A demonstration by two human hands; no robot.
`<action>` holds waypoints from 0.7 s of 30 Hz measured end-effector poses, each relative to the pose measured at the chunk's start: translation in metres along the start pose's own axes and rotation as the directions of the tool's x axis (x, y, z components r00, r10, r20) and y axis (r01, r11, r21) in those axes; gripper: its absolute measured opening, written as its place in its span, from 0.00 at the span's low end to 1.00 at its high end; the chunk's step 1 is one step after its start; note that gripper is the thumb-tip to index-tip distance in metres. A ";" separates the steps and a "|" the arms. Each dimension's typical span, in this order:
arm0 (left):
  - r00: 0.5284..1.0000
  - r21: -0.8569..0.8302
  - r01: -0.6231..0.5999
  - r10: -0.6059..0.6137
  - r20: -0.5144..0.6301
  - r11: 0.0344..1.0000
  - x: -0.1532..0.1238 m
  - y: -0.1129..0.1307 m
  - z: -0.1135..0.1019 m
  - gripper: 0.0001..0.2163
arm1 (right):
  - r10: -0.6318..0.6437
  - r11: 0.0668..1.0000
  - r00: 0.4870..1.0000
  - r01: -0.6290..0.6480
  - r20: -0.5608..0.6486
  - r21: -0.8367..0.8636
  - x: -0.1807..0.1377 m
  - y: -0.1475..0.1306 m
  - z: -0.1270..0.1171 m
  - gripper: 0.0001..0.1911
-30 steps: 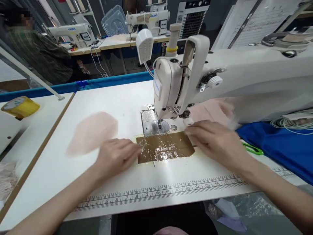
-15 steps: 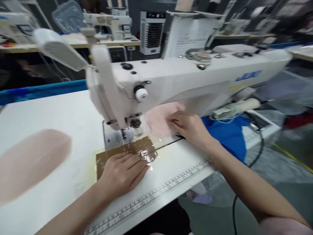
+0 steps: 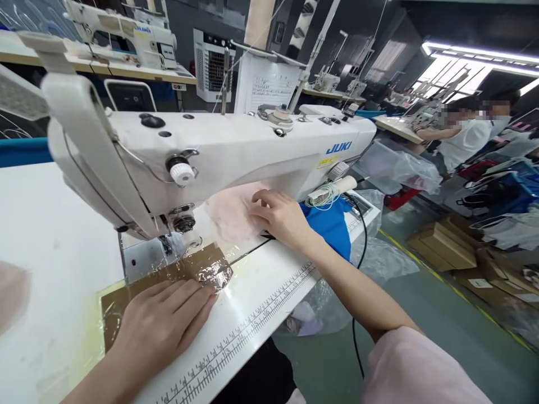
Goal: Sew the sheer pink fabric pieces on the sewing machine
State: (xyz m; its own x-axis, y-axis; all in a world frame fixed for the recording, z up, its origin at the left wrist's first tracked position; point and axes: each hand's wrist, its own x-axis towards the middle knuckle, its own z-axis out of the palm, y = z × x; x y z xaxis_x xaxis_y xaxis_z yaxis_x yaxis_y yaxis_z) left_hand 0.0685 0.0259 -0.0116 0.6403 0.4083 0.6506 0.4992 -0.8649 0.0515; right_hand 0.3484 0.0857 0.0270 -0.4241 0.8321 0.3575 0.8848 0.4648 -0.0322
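Head view: much here is cut off or hidden. The arm of the white sewing machine [image 3: 236,151] crosses the frame and covers the far part of the pale pink fabric [image 3: 229,216] that lies under it, so only the near portion of that cloth shows. The needle area [image 3: 168,244] sits in shadow behind the machine's head and is hard to read. At the left edge a blurred pink shape [image 3: 12,294] is cut by the frame; it is probably another piece of the same fabric, though that cannot be told for certain. Co-workers at the far right are small and indistinct.

The right hand [image 3: 280,216] reaches in beneath the machine arm, and its fingertips [image 3: 255,205] rest on the right edge of the pink fabric, fingers bent and pressing down rather than closed around it. Whether any cloth is pinched under them cannot be made out. The fabric lies on the white table [image 3: 54,224], just left of the hand and right of the needle area, with a blue cloth [image 3: 330,221] behind the wrist.

The left hand [image 3: 162,322] lies flat, fingers stretched and together, palm down on a brown patch covered with shiny clear tape [image 3: 206,269]; it holds nothing. A printed ruler [image 3: 252,325] runs along the table's near edge.

The fabric looks thin, soft and slightly rumpled, very pale pink.
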 end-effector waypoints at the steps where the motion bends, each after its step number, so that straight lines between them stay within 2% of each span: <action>1: 1.000 -0.005 0.005 -0.005 -0.005 1.000 0.000 0.000 0.000 0.06 | 0.016 0.999 1.000 -0.016 -0.022 0.036 0.001 -0.002 -0.001 0.13; 4: 0.999 -0.019 0.047 -0.048 -0.006 0.999 -0.002 0.000 -0.002 0.06 | -0.015 0.947 0.999 0.029 -0.047 0.319 -0.001 -0.018 -0.008 0.09; 6: 0.991 -0.052 0.130 -0.128 0.030 0.990 -0.003 0.003 -0.003 0.14 | -0.137 0.879 0.990 0.113 0.019 0.463 -0.007 -0.040 -0.014 0.07; 9: 0.946 -0.150 0.321 -0.308 0.102 0.935 -0.003 0.015 -0.006 0.31 | -0.178 0.896 0.982 0.134 0.066 0.424 -0.020 -0.079 -0.023 0.10; 10: 0.921 -0.199 0.387 -0.366 0.136 0.900 -0.002 0.020 -0.007 0.32 | -0.199 0.881 0.977 0.145 0.075 0.450 -0.023 -0.090 -0.025 0.10; 12: 0.860 -0.326 0.508 -0.452 0.235 0.798 -0.001 0.025 -0.009 0.22 | -0.179 0.801 0.982 0.115 0.053 0.587 -0.028 -0.106 -0.029 0.08; 13: 0.826 -0.398 0.563 -0.481 0.293 0.724 0.000 0.024 -0.011 0.15 | -0.134 0.719 0.989 0.054 0.061 0.693 -0.030 -0.110 -0.030 0.07; 14: 0.792 -0.469 0.611 -0.498 0.354 0.638 0.001 0.021 -0.013 0.10 | -0.069 0.592 0.993 -0.037 0.096 0.805 -0.030 -0.112 -0.031 0.05; 16: 0.716 -0.589 0.687 -0.530 0.454 0.425 0.002 0.011 -0.017 0.05 | 0.027 0.229 0.964 -0.264 0.265 0.937 -0.031 -0.110 -0.031 0.06; 18: 0.613 -0.649 0.745 -0.542 0.575 0.154 0.003 -0.002 -0.023 0.06 | 0.022 -0.121 0.900 -0.429 0.435 0.895 -0.030 -0.105 -0.028 0.10; 19: 0.560 -0.653 0.757 -0.542 0.627 0.027 0.004 -0.006 -0.026 0.07 | 0.013 -0.237 0.873 -0.471 0.488 0.850 -0.031 -0.102 -0.025 0.12; 20: 0.520 -0.647 0.761 -0.548 0.656 -0.051 0.004 -0.009 -0.028 0.08 | 0.017 -0.312 0.853 -0.492 0.522 0.813 -0.032 -0.101 -0.022 0.13; 21: 0.506 -0.648 0.758 -0.561 0.655 -0.074 0.005 -0.009 -0.030 0.09 | 0.030 -0.357 0.836 -0.503 0.548 0.787 -0.033 -0.100 -0.019 0.13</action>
State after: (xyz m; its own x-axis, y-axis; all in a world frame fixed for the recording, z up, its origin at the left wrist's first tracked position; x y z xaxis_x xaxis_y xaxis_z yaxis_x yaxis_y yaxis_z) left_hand 0.0496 0.0269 0.0140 0.4265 0.8829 -0.1964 0.0705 0.1840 0.9804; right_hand 0.2772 0.0062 0.0361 -0.4340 0.8753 -0.2132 -0.2541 -0.3460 -0.9032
